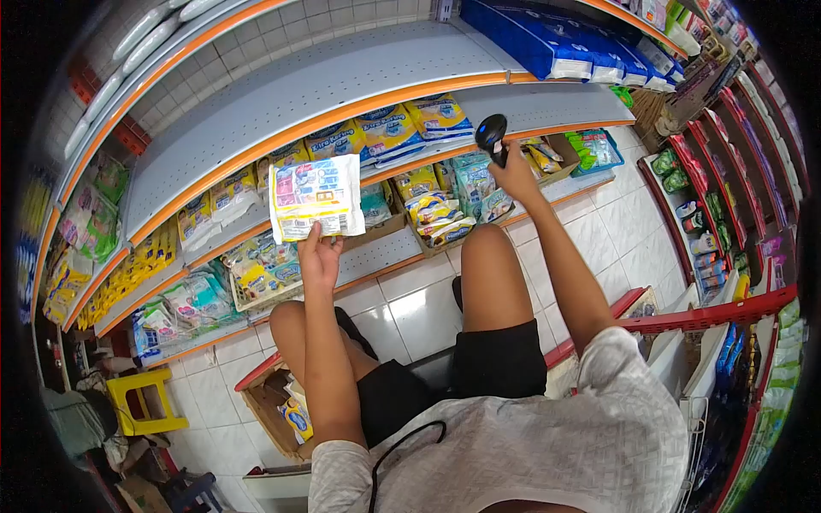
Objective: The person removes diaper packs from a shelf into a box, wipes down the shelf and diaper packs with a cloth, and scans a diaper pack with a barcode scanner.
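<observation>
From my remote view, my left hand (pixel 320 261) pinches the packet (pixel 315 192) upright while my right hand (pixel 516 178) grips the scanner (pixel 491 133), so moving either calls for steady fingers.

From the person's head, the grey perforated metal shelf with an orange front edge (pixel 342 68) is viewed from in front and above, with the camera faced forward and steeply down. The bare left hand (pixel 321 256) and bare right hand (pixel 516 175) are taken in at arm's reach, before the shelf. The light grey patterned shirt (pixel 547 445) is caught closest, at the bottom border. White floor tiles (pixel 419 312) are seen below the shelf, curved by a wide lens.
</observation>
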Demonstrator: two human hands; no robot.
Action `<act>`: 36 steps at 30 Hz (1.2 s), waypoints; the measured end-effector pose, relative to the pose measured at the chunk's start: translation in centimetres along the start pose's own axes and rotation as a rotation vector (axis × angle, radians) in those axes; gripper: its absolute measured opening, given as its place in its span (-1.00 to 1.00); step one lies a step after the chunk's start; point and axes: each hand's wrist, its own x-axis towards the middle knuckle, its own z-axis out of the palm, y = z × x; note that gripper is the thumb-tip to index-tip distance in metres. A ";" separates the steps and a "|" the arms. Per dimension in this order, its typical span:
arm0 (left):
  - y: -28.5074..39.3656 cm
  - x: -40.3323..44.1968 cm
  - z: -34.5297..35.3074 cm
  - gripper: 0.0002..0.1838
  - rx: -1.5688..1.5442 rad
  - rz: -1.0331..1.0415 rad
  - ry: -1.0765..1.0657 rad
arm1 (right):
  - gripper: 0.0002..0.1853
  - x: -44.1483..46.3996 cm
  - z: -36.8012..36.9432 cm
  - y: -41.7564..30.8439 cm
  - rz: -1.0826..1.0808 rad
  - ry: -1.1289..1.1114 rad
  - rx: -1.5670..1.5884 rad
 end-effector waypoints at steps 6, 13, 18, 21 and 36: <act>-0.4 0.2 0.5 -0.67 0.026 0.003 0.042 | -0.51 9.2 1.8 7.2 0.224 -0.101 -0.259; -0.4 0.9 0.2 -0.66 0.003 0.009 0.070 | -0.52 10.9 4.9 7.2 0.242 -0.019 -0.294; 0.0 1.4 -0.4 -0.66 0.027 -0.013 0.049 | -0.53 9.3 5.8 4.8 0.163 -0.032 -0.296; 0.1 1.4 0.0 -0.67 0.008 -0.011 0.057 | -0.53 7.8 6.8 2.1 -0.025 0.024 -0.134; 0.1 0.8 0.7 -0.70 -0.004 -0.012 0.037 | -0.40 11.7 18.4 -8.4 -0.223 -0.248 -0.341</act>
